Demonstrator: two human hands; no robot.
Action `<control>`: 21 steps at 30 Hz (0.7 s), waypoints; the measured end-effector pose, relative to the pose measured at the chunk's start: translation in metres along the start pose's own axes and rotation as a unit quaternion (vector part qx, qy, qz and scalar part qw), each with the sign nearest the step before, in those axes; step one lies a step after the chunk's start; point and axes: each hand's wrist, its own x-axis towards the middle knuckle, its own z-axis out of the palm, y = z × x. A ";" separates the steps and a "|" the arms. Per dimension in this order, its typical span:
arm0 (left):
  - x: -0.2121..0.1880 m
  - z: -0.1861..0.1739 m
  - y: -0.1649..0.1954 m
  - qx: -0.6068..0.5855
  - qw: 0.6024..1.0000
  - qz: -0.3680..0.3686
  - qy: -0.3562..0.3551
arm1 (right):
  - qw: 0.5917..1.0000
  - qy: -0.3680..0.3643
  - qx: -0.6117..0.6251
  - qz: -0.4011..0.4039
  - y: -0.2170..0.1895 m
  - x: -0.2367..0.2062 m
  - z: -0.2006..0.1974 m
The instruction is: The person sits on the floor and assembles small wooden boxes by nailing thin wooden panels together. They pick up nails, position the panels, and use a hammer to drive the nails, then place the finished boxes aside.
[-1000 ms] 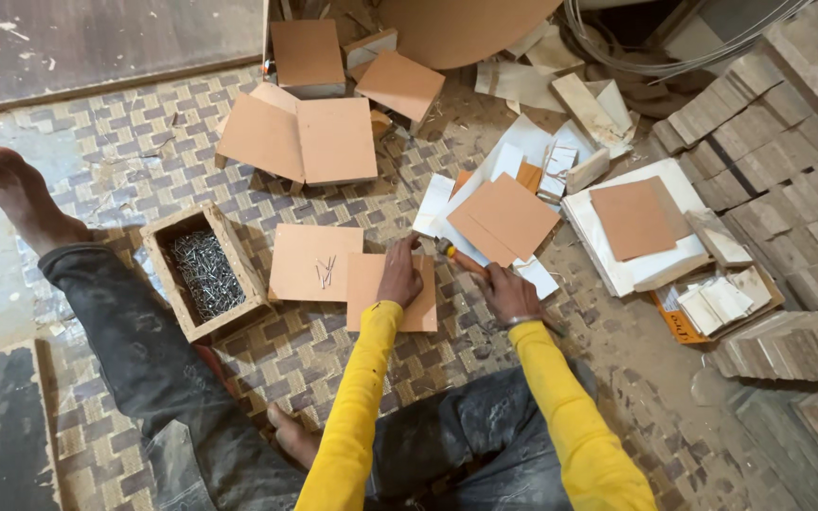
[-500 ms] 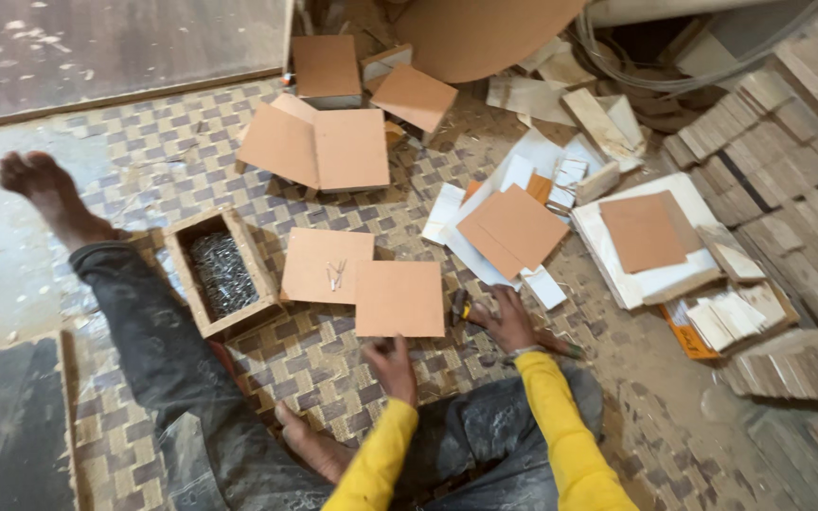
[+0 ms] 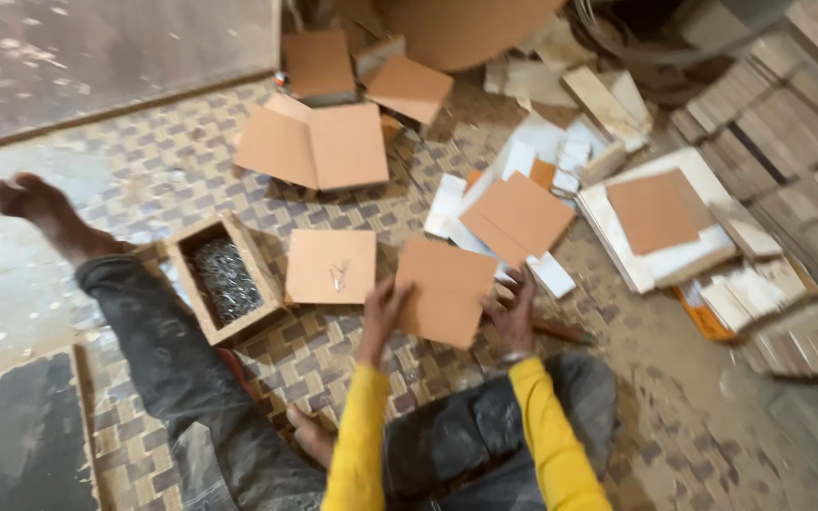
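Between my two hands I hold a brown square board (image 3: pixel 447 291) just above the woven mat (image 3: pixel 333 350), tilted. My left hand (image 3: pixel 382 312) grips its left edge, my right hand (image 3: pixel 515 308) its right edge. Just left lies another board (image 3: pixel 331 267) with a few nails on it, and beyond that a wooden box (image 3: pixel 222 287) of nails, beside my leg (image 3: pixel 158 350).

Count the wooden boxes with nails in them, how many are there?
1. The wooden box of nails sits on the patterned mat beside the outstretched leg, left of the left hand. Others may be hidden.
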 end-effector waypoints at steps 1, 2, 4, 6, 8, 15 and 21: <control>0.014 -0.002 0.007 0.036 0.997 0.067 -0.026 | 0.997 -0.034 0.025 0.062 0.000 -0.001 -0.004; 0.030 -0.001 0.016 0.112 0.988 0.088 -0.053 | 0.989 -0.069 0.053 0.119 0.001 0.003 -0.006; 0.056 0.003 0.031 0.261 0.951 0.138 -0.095 | 0.989 -0.071 0.037 0.127 0.010 0.009 0.000; 0.058 0.014 0.038 0.325 0.916 0.236 0.017 | 0.998 0.001 -0.051 0.036 0.021 0.005 0.017; 0.040 0.026 0.035 0.360 0.886 0.276 0.093 | 0.956 0.072 0.225 0.176 0.029 -0.007 0.032; -0.036 0.060 -0.016 0.550 0.754 0.350 0.084 | 0.913 0.045 0.187 0.360 0.031 -0.017 0.051; 0.005 0.035 -0.024 0.521 0.798 0.291 0.080 | 0.833 -0.008 -0.518 0.195 0.015 0.055 -0.044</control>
